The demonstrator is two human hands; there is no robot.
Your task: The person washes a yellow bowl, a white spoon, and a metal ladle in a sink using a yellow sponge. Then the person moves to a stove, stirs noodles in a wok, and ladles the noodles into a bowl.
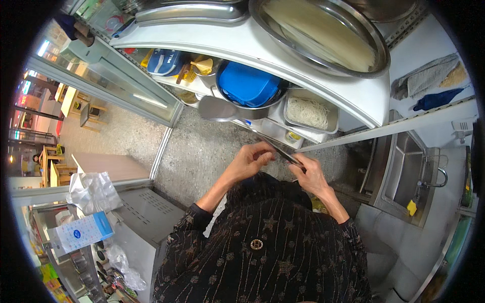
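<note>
My right hand [310, 171] grips the dark handle end of a long-handled metal utensil, a wok spatula or ladle [216, 109]. Its broad rounded head points up and left, in front of the shelving, at the side of a metal pot [282, 99]. Beside the handle, my left hand [251, 161] is held with curled fingers, thumb close to the fingertips. Whether it touches the handle or pinches something small cannot be made out. A blue plastic basin or lid [248, 83] sits in the pot, on a lower shelf.
Above, a large steel bowl [322, 34] of pale contents stands on a white shelf [212, 39]. White noodles [307, 111] fill a metal tray below it. A steel sink [403, 170] is at right; a grey metal cabinet [147, 212] at left. Grey floor [189, 163] lies between.
</note>
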